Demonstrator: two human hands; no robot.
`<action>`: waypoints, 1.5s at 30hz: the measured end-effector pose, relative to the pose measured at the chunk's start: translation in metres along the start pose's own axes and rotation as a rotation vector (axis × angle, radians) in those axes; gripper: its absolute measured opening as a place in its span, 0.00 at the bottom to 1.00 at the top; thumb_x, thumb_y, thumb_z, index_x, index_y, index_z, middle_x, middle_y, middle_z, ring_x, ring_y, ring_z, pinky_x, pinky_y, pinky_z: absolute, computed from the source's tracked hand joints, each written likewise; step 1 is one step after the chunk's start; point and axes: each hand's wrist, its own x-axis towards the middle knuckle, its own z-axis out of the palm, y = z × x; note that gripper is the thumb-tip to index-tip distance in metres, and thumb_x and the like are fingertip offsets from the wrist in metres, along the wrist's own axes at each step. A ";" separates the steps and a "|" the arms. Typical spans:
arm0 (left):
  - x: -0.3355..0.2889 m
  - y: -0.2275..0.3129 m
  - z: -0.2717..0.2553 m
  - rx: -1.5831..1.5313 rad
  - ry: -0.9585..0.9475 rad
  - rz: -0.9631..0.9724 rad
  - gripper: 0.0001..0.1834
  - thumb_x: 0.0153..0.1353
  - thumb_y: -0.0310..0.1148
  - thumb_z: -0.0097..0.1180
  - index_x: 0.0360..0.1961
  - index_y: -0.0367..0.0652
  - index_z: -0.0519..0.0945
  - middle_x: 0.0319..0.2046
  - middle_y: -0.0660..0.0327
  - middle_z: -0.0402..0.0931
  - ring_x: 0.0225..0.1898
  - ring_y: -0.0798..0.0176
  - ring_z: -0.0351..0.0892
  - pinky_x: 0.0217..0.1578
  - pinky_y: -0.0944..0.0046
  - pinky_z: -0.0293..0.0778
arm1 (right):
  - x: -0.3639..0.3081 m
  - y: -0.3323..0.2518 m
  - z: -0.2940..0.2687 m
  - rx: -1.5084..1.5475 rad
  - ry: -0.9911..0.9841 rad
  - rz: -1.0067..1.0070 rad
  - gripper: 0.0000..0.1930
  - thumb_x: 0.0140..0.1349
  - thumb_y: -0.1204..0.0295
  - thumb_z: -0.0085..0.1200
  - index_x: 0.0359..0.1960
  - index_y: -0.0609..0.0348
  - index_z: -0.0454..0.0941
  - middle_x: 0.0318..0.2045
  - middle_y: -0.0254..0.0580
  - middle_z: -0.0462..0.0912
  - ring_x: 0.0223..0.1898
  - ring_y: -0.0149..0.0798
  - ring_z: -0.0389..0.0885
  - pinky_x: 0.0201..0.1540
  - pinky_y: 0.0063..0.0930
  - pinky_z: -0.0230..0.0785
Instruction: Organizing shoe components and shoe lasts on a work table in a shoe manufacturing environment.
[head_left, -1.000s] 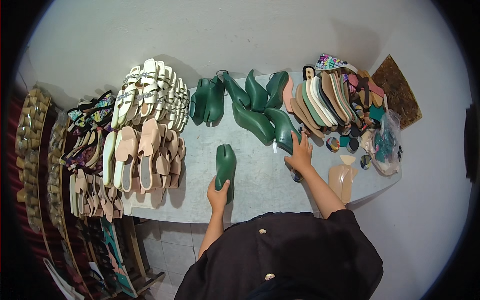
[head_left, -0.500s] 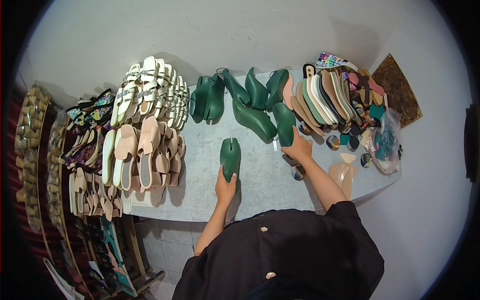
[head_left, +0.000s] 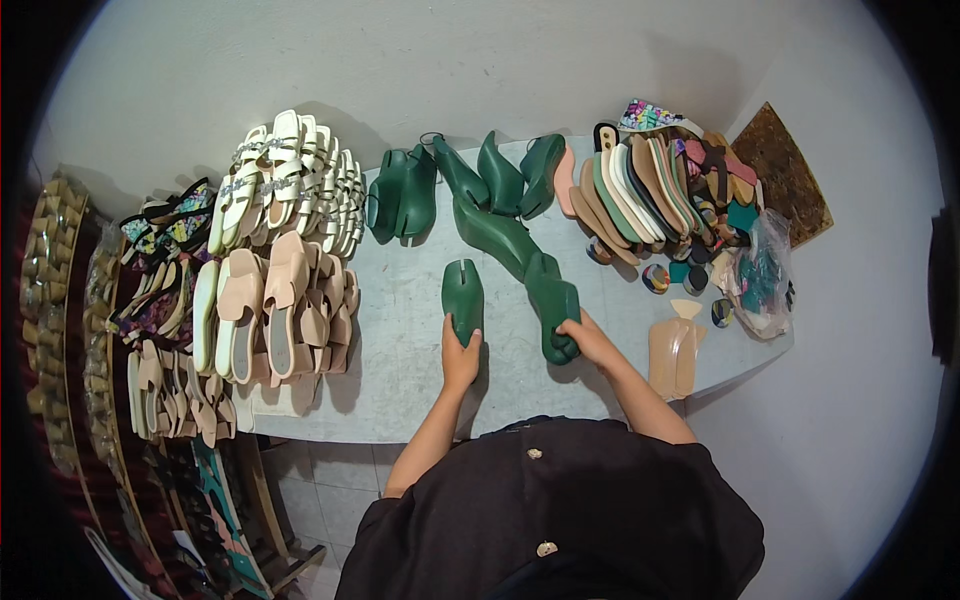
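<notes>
My left hand is closed round the near end of a green shoe last, whose slotted end points away from me. To its right, my right hand grips the side of another green shoe last, and the fingers under it are hidden. The far end of that last meets a long green last lying slantwise on the table. Behind these, more green lasts stand against the wall, among them a pair at the left and a single one at the right.
White sandals and beige slides are stacked at the left of the grey table. On the right are upright insoles, a plastic bag and beige sole-shaped pieces. A shelf rack stands beyond the left edge.
My right hand has brought its last nearer to me and a little left, turning it. My left hand still holds its last in nearly the same place.
</notes>
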 end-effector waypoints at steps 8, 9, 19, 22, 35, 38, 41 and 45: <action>0.000 -0.006 -0.001 -0.053 -0.009 0.017 0.36 0.55 0.35 0.54 0.61 0.32 0.56 0.59 0.39 0.58 0.61 0.44 0.58 0.60 0.58 0.55 | -0.017 0.031 0.024 -0.238 -0.020 -0.066 0.37 0.48 0.56 0.49 0.61 0.52 0.53 0.43 0.59 0.75 0.45 0.53 0.75 0.47 0.35 0.65; 0.000 -0.006 -0.001 -0.046 -0.010 0.025 0.36 0.55 0.35 0.54 0.62 0.33 0.56 0.59 0.40 0.58 0.61 0.45 0.58 0.60 0.58 0.55 | -0.018 0.031 0.024 -0.275 -0.033 -0.051 0.37 0.48 0.56 0.49 0.61 0.51 0.54 0.43 0.58 0.75 0.45 0.53 0.75 0.48 0.35 0.65; -0.002 -0.016 -0.004 -0.071 -0.065 0.064 0.44 0.45 0.22 0.55 0.65 0.41 0.50 0.58 0.44 0.60 0.58 0.49 0.63 0.57 0.60 0.59 | -0.021 0.006 0.033 -0.557 -0.039 0.118 0.40 0.46 0.48 0.45 0.63 0.47 0.54 0.46 0.54 0.77 0.47 0.54 0.75 0.51 0.36 0.62; -0.003 -0.020 -0.002 -0.105 -0.058 0.060 0.43 0.45 0.24 0.56 0.64 0.38 0.51 0.62 0.42 0.53 0.64 0.46 0.52 0.62 0.59 0.50 | -0.021 -0.005 0.042 -0.683 -0.012 0.156 0.40 0.48 0.49 0.43 0.64 0.49 0.53 0.45 0.53 0.78 0.47 0.54 0.76 0.54 0.45 0.58; -0.002 -0.028 0.002 -0.107 -0.042 0.082 0.43 0.49 0.22 0.55 0.66 0.40 0.48 0.60 0.44 0.57 0.60 0.50 0.60 0.58 0.61 0.56 | -0.012 0.021 0.064 -0.969 0.087 -0.121 0.38 0.52 0.55 0.43 0.63 0.62 0.51 0.37 0.59 0.79 0.42 0.56 0.76 0.56 0.60 0.50; -0.002 -0.025 0.002 -0.143 -0.071 0.052 0.43 0.48 0.23 0.55 0.65 0.38 0.48 0.62 0.42 0.53 0.63 0.48 0.53 0.61 0.60 0.51 | -0.008 0.029 0.065 -0.975 0.097 -0.160 0.38 0.52 0.56 0.45 0.63 0.63 0.50 0.37 0.59 0.78 0.43 0.57 0.75 0.55 0.60 0.51; -0.004 -0.025 0.000 -0.194 -0.091 0.036 0.44 0.47 0.23 0.55 0.65 0.37 0.49 0.64 0.41 0.48 0.67 0.45 0.45 0.64 0.58 0.45 | -0.006 0.031 0.068 -1.014 0.064 -0.139 0.39 0.53 0.55 0.47 0.63 0.65 0.50 0.41 0.58 0.76 0.44 0.55 0.75 0.56 0.57 0.52; -0.009 -0.022 0.000 -0.166 -0.099 0.074 0.45 0.45 0.23 0.54 0.65 0.36 0.48 0.64 0.39 0.46 0.67 0.44 0.44 0.64 0.57 0.45 | 0.001 0.034 0.071 -0.998 0.067 -0.184 0.40 0.53 0.55 0.47 0.63 0.66 0.49 0.42 0.59 0.75 0.44 0.55 0.75 0.56 0.56 0.52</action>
